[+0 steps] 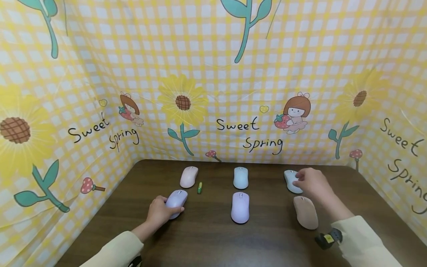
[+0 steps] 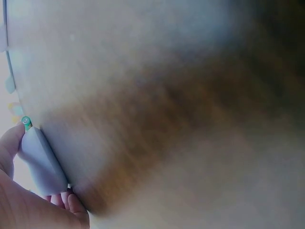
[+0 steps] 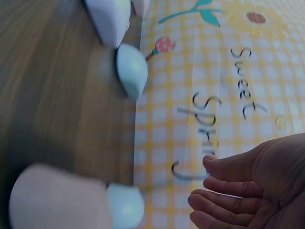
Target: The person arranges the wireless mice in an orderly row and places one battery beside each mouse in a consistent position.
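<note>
At the front left of the table, my left hand (image 1: pixel 159 213) grips a lavender computer mouse (image 1: pixel 176 200), thumb along one side and fingers along the other. A small green and yellow battery (image 1: pixel 199 188) stands just beyond that mouse; its round end shows in the left wrist view past the thumb. My right hand (image 1: pixel 313 182) is over the back right, beside a pale blue mouse (image 1: pixel 290 179) that it partly covers in the head view. Its fingers (image 3: pixel 228 202) are relaxed, bare and apart from the mice in the right wrist view. A beige mouse (image 1: pixel 305 213) lies nearer me.
A pink mouse (image 1: pixel 189 177) sits at the back left. Down the middle lie a light blue mouse (image 1: pixel 241 178) and, nearer, a purple mouse (image 1: pixel 240 207). The dark wooden table (image 1: pixel 213 241) is bounded behind and at both sides by yellow checked cloth (image 1: pixel 213 81).
</note>
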The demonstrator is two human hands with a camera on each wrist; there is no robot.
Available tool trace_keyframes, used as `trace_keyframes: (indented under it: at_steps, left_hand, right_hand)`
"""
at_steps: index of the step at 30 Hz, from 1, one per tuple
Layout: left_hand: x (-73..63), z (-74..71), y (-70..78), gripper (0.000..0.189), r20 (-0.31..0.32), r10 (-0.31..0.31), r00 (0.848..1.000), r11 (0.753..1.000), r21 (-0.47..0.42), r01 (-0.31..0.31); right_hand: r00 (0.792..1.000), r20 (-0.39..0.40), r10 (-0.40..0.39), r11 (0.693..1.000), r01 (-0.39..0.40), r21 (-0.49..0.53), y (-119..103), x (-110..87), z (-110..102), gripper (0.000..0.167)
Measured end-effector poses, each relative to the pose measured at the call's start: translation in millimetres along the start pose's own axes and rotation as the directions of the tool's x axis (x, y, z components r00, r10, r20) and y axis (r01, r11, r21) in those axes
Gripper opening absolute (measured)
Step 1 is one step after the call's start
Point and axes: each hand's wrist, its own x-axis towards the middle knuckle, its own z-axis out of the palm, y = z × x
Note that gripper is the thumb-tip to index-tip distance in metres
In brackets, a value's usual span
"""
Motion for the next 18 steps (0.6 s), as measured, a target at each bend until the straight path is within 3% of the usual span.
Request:
trace_keyframes:
  at_steps: [12, 18]
  left_hand:
    - [0.3, 0.1, 3.7, 0.065, -0.005, 0.020, 1.000, 1.000, 0.008, -0.020]
    - [0.9, 1.9, 4.1, 0.066, 0.007, 0.015, 1.000, 1.000, -0.003, -0.015]
  right_hand:
    - [0.999, -0.048, 0.019, 0.997, -0.022, -0.071, 56, -28.3, -17, 0.031]
    - [0.997, -0.036, 0.073, 0.994, -0.075, -0.077, 84, -41.2, -23, 0.032]
